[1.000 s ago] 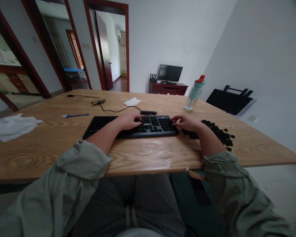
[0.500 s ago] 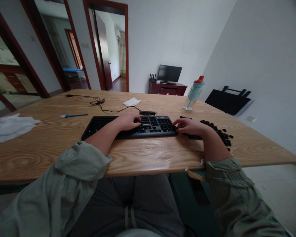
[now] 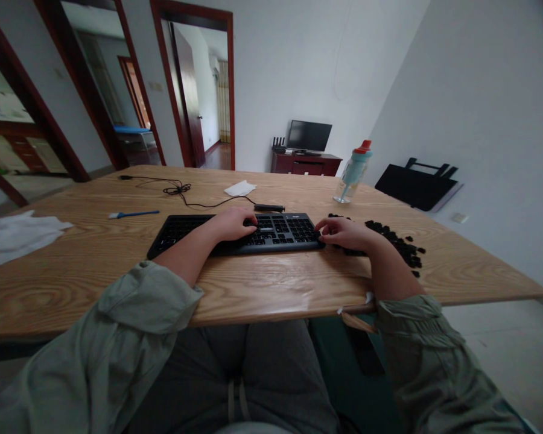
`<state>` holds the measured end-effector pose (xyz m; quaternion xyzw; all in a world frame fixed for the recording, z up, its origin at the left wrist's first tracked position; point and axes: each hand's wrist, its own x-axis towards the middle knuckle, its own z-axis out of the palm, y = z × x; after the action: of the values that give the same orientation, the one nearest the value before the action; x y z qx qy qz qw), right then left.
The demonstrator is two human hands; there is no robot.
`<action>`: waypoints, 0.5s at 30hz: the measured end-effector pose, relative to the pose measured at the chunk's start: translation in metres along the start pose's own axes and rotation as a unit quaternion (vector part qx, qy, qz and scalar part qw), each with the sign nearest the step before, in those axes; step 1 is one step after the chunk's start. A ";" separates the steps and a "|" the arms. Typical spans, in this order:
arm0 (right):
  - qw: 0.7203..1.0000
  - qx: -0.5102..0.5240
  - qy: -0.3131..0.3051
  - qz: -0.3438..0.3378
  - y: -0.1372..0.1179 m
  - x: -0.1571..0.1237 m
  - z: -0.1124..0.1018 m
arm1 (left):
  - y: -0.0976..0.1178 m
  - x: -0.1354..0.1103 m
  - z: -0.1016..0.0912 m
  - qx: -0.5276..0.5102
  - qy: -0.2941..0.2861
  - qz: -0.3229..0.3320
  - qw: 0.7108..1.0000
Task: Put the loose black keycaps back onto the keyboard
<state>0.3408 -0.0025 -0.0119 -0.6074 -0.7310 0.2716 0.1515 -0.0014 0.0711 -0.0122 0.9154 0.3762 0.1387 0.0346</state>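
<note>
A black keyboard [image 3: 280, 230] lies on the wooden table [image 3: 95, 253] in front of me. My left hand [image 3: 232, 223] rests on the keyboard's middle with its fingers curled down onto the keys. At the keyboard's right end, my right hand [image 3: 345, 232] has its fingertips pinched together; what they grip is too small to make out. A pile of loose black keycaps [image 3: 396, 242] lies just right of that hand, partly hidden by my wrist.
A teal bottle with a red cap [image 3: 352, 172] stands behind the keycaps. A black cable [image 3: 181, 190], white tissue [image 3: 239, 188], a small black stick [image 3: 269, 208], a blue-handled tool [image 3: 133, 214] and white cloth [image 3: 15, 234] lie on the table.
My right hand has drawn back from the keys to the keyboard's right end, next to the keycap pile. My left hand has stayed on the keyboard.
</note>
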 end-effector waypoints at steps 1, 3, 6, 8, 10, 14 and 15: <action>1.000 -0.004 0.002 -0.002 0.000 0.000 0.000 | 0.000 0.000 0.000 0.000 -0.001 0.000 1.000; 1.000 -0.008 0.003 -0.005 -0.002 -0.001 0.000 | 0.000 0.000 0.000 0.002 -0.002 0.000 1.000; 1.000 -0.012 0.006 -0.003 -0.004 -0.003 0.000 | 0.001 0.000 0.000 0.001 0.000 -0.001 1.000; 1.000 -0.018 0.015 -0.006 -0.005 -0.003 0.000 | 0.001 0.000 0.000 0.000 -0.001 -0.005 1.000; 1.000 -0.019 0.021 -0.008 -0.005 -0.003 0.000 | 0.002 0.000 -0.001 0.001 -0.006 -0.009 1.000; 0.999 -0.024 0.025 -0.001 -0.005 -0.004 0.000 | 0.003 0.000 -0.001 0.004 -0.008 -0.012 1.000; 0.999 -0.031 0.026 0.002 -0.006 -0.004 0.001 | 0.003 0.000 -0.001 0.004 -0.008 -0.012 1.000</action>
<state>0.3364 -0.0070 -0.0083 -0.6200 -0.7337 0.2333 0.1515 0.0003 0.0686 -0.0104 0.9121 0.3873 0.1299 0.0354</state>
